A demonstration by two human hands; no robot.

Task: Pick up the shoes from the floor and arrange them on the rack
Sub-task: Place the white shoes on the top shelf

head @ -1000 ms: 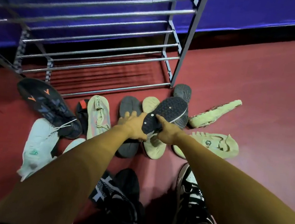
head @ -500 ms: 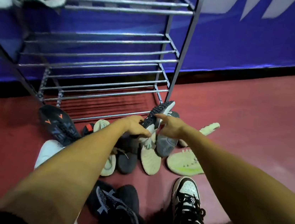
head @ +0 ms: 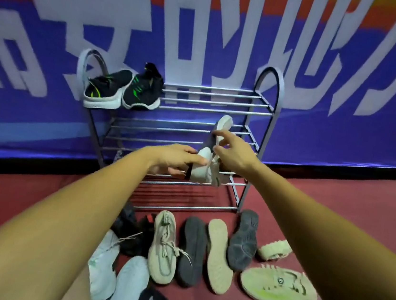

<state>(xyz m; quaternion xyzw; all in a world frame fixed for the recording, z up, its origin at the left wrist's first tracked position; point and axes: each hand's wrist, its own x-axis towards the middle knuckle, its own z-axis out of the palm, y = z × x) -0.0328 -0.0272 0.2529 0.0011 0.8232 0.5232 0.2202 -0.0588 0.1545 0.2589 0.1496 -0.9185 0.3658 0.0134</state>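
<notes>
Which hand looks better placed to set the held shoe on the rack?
Probably right: the right hand pinches the shoe higher up, beside bare bars of the rack; the left hand holds its lower end.

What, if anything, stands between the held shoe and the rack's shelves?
Nothing visible. The left hand and right hand hold the grey-white shoe right before the rack's bare middle bars; the black pair sits top left, aside.

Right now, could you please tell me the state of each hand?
Left hand: holding the grey-and-white shoe.
Right hand: pinching the same shoe.
</notes>
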